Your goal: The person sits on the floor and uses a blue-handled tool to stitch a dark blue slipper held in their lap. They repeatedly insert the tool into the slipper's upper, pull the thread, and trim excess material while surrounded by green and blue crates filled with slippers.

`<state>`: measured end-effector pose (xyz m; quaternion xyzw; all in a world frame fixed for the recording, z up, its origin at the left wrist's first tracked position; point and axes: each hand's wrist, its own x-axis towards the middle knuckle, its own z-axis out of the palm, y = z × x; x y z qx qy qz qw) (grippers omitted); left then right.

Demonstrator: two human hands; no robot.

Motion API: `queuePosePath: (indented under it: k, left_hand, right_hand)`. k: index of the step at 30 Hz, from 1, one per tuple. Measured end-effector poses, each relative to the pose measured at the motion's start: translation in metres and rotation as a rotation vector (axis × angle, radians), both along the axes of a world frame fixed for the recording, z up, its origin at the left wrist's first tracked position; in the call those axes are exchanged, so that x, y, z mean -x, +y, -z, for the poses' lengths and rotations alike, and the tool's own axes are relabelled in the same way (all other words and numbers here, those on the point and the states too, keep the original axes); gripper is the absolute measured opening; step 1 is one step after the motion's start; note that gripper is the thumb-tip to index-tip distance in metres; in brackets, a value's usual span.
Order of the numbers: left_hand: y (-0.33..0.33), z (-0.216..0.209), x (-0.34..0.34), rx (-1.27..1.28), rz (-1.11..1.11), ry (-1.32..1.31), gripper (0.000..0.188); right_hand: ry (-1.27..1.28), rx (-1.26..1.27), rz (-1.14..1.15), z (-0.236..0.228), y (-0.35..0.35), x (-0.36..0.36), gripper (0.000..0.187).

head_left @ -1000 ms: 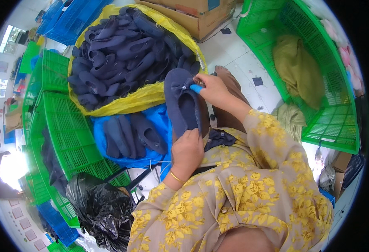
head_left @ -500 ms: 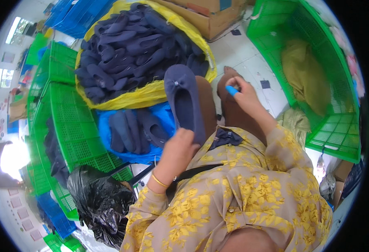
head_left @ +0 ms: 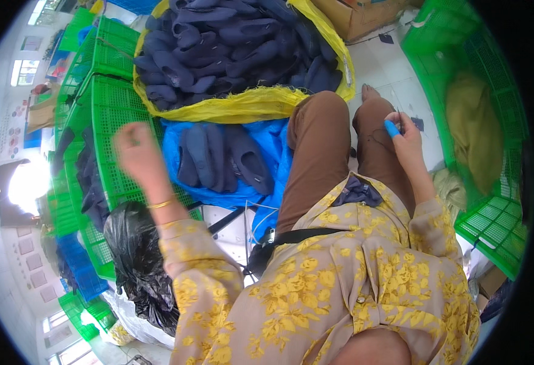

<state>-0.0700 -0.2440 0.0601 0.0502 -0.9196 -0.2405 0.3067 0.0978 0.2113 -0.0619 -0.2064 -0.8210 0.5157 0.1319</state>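
My left hand (head_left: 138, 152) is stretched out to the left, over the edge of a green plastic crate (head_left: 121, 112). Motion blurs it, but its fingers look loosely apart and no shoe shows in it. My right hand (head_left: 407, 139) is above my right knee, with blue wrapping on one digit. Its fingers pinch a thin dark needle (head_left: 399, 113), and a dark thread (head_left: 376, 135) loops over my trouser leg. A dark blue piece (head_left: 65, 143), possibly a shoe, appears beyond the left hand at the crate. Bunched dark blue cloth (head_left: 358, 191) lies in my lap.
Ahead stands a yellow sack (head_left: 242, 106) heaped with dark blue slip-on shoes (head_left: 218, 52). Several more shoes (head_left: 251, 165) lie on blue plastic sheeting (head_left: 276, 140). A black plastic bag (head_left: 134, 255) sits by my left arm. At right, a green crate (head_left: 492, 228) holds an olive cloth (head_left: 477, 131).
The dark blue shoe has left my lap. My left hand has swung from it out to the left crate, while the right stays near my knee. The whole view has shifted.
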Motion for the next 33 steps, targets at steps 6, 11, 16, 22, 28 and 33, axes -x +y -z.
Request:
queuePosePath:
  k: [6,11,16,22,28,33]
  left_hand:
    - [0.063,0.253,-0.063,-0.461,0.144,-1.31,0.046]
    - [0.039,0.304,-0.11,0.299,0.426,-1.225,0.056]
    - [0.042,0.232,-0.086,0.119,0.341,-0.914,0.044]
    - [0.101,0.109,-0.102,0.101,0.678,-0.381,0.019]
    - [0.166,0.044,-0.125,0.345,1.105,-0.168,0.024]
    - [0.193,0.041,-0.133,0.355,1.274,-0.276,0.028]
  right_hand:
    - [-0.112,0.425,0.19,-0.025,0.023,-0.03,0.007]
    - [-0.152,0.219,-0.022,-0.075,0.0,-0.059,0.008]
    - [-0.129,-0.146,-0.556,-0.07,-0.037,-0.077,0.019]
    - [-0.162,-0.521,-0.694,-0.046,-0.068,-0.069,0.03]
    - [-0.009,-0.396,-0.618,-0.068,-0.051,-0.083,0.024]
    - [-0.103,0.149,-0.325,-0.088,-0.043,-0.105,0.008]
